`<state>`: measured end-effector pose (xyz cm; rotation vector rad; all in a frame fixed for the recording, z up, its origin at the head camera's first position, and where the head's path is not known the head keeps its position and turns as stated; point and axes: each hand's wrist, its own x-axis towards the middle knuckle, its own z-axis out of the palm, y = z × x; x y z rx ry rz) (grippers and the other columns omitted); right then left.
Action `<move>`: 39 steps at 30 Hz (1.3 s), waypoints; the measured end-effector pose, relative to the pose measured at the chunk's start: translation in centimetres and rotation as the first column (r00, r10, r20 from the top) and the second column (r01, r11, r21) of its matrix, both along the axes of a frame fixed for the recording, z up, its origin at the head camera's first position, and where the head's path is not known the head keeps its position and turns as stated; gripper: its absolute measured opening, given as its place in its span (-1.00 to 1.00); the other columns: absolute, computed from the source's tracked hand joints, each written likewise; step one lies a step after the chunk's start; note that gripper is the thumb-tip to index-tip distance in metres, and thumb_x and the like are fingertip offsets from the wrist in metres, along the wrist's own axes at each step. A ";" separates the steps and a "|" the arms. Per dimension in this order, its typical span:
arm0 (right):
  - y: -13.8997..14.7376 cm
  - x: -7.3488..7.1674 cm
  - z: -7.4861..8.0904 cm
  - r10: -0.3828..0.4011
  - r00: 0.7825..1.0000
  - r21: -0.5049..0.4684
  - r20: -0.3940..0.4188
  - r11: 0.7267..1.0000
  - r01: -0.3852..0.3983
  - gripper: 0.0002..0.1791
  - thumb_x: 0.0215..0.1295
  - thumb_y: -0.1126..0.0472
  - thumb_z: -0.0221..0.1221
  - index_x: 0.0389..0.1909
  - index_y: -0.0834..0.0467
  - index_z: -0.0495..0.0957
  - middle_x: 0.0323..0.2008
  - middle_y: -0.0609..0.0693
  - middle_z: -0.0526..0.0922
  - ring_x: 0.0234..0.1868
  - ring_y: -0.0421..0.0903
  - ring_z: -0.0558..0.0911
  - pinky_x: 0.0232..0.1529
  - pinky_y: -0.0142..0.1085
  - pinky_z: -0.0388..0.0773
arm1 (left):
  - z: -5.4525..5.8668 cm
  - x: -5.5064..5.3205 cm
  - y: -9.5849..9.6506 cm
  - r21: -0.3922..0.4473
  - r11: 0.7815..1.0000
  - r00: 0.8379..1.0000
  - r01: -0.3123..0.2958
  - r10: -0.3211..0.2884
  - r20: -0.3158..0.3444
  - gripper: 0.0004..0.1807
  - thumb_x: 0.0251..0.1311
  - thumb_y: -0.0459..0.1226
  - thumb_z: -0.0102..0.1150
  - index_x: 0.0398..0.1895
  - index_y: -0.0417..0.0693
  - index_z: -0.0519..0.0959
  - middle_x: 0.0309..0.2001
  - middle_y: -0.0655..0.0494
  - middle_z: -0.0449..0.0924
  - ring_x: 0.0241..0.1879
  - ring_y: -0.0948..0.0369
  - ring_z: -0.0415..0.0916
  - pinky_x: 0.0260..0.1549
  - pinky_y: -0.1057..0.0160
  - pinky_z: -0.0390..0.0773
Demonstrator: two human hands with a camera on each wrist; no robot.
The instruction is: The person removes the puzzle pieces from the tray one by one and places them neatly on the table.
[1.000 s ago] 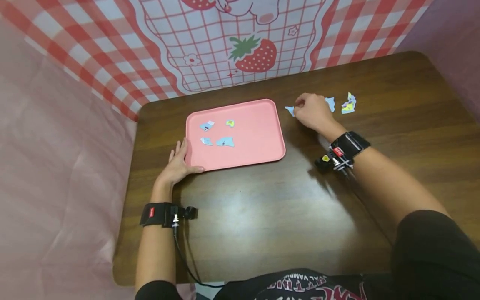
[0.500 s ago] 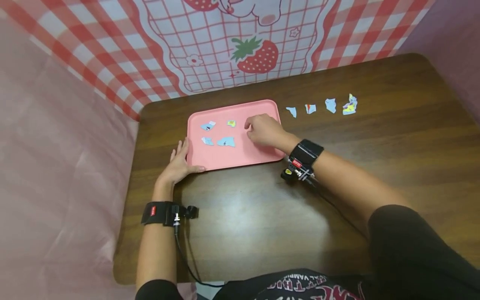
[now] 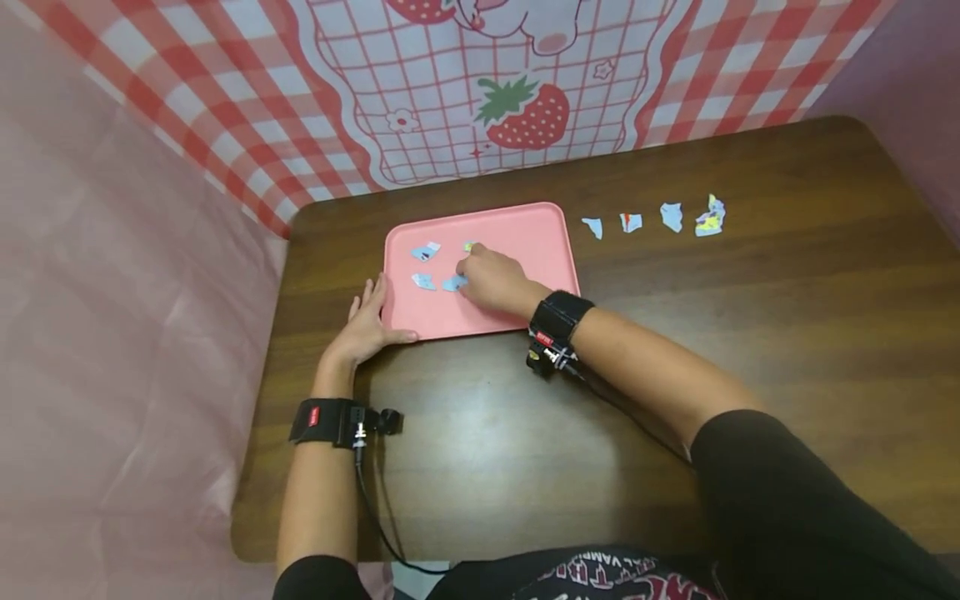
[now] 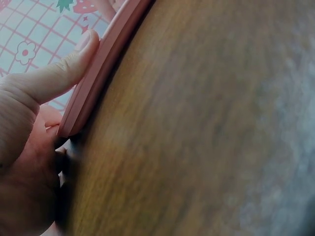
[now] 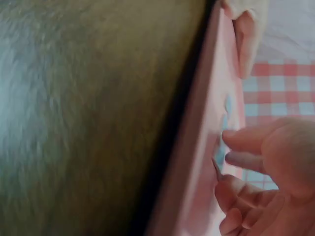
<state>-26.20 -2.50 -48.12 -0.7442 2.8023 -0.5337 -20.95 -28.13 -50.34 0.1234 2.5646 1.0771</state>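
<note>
A pink tray point(image 3: 525, 250) lies on the wooden table with several torn paper pieces on it. My left hand point(image 3: 367, 327) steadies its near left corner, thumb along the front rim and fingers stretched up the left side. Over the tray's middle, my right hand point(image 3: 495, 279) pinches a light-blue paper piece point(image 3: 453, 283), partly covered by the fingertips. In the right wrist view, its edge tips up by the fingers. Just beyond, a small yellow piece point(image 3: 468, 247) is half hidden. Two blue-and-white pieces, an upper piece point(image 3: 426, 252) and a lower piece point(image 3: 423, 282), lie farther left.
Right of the tray, paper pieces lie in a row on the table: a narrow blue piece point(image 3: 594, 227), one with red point(image 3: 631, 222), a plain blue one point(image 3: 671, 217) and a yellow-purple one point(image 3: 710, 217). A checked strawberry cloth point(image 3: 442, 125) hangs behind.
My right hand has left the row of pieces, where one with red now shows, and moved left to the light-blue piece on the tray. The left hand keeps its place.
</note>
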 end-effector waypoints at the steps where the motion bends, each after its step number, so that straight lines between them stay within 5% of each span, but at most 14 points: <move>1: -0.1 0.0 -0.1 -0.005 1.000 0.014 -0.010 1.000 0.005 -0.73 0.37 0.17 0.21 0.02 0.09 0.71 -0.01 0.13 0.55 -0.03 0.00 0.56 -0.19 0.00 0.61 | 0.0 -0.1 0.1 0.003 1.000 1.000 0.002 -0.002 0.000 0.41 -0.03 -0.03 0.58 0.64 -0.05 -0.33 0.63 0.04 -0.42 0.57 0.15 -0.63 0.46 -0.05 -0.54; 9: -0.9 -0.2 0.1 -0.006 0.998 0.026 -0.056 1.000 0.007 -0.71 0.28 0.27 0.19 0.01 0.10 0.70 -0.13 0.07 0.54 -0.12 0.01 0.57 -0.25 -0.04 0.61 | 0.0 0.0 -0.3 -0.019 1.000 1.000 -0.002 0.002 -0.001 0.41 0.00 0.01 0.55 0.63 0.03 -0.37 0.63 0.07 -0.47 0.56 0.07 -0.67 0.44 -0.18 -0.49; 23: -1.5 0.3 0.5 -0.031 0.991 0.044 -0.132 0.998 0.037 -0.71 0.25 0.33 0.18 0.00 0.18 0.61 -0.18 0.11 0.54 -0.17 0.07 0.58 -0.30 -0.02 0.63 | 0.3 -0.1 -0.1 -0.021 1.000 1.000 0.010 -0.010 -0.001 0.40 -0.01 0.00 0.56 0.64 0.00 -0.35 0.63 0.08 -0.44 0.56 0.13 -0.65 0.45 -0.11 -0.52; 28: -1.2 0.5 0.9 -0.115 0.993 -0.058 -0.041 0.992 0.112 -0.96 0.26 0.29 0.19 -0.30 0.13 0.59 -0.30 0.03 0.57 -0.23 0.01 0.60 -0.30 -0.05 0.58 | 0.1 0.1 -0.1 -0.016 1.000 1.000 0.002 -0.002 0.010 0.41 -0.01 0.02 0.56 0.64 0.03 -0.35 0.63 0.10 -0.45 0.56 0.05 -0.66 0.44 -0.20 -0.48; 31: -0.8 0.7 1.1 -0.161 0.987 -0.132 0.020 0.978 0.162 -0.93 0.30 0.22 0.23 -0.38 0.10 0.57 -0.35 -0.02 0.60 -0.29 -0.03 0.59 -0.32 -0.10 0.55 | 0.0 0.2 -0.1 -0.019 1.000 1.000 0.002 -0.002 0.015 0.40 -0.01 0.04 0.55 0.64 0.05 -0.35 0.63 0.10 -0.45 0.56 0.01 -0.67 0.43 -0.23 -0.46; 39: 2.1 1.3 1.4 -0.234 0.969 -0.273 0.082 0.929 0.248 -0.88 0.21 0.24 0.24 -0.25 0.11 0.69 -0.44 -0.04 0.66 -0.35 -0.06 0.60 -0.34 -0.17 0.49 | -0.2 0.2 -0.1 -0.010 1.000 1.000 0.008 -0.008 0.007 0.41 -0.02 0.00 0.56 0.64 0.00 -0.35 0.63 0.05 -0.46 0.56 0.02 -0.67 0.44 -0.20 -0.49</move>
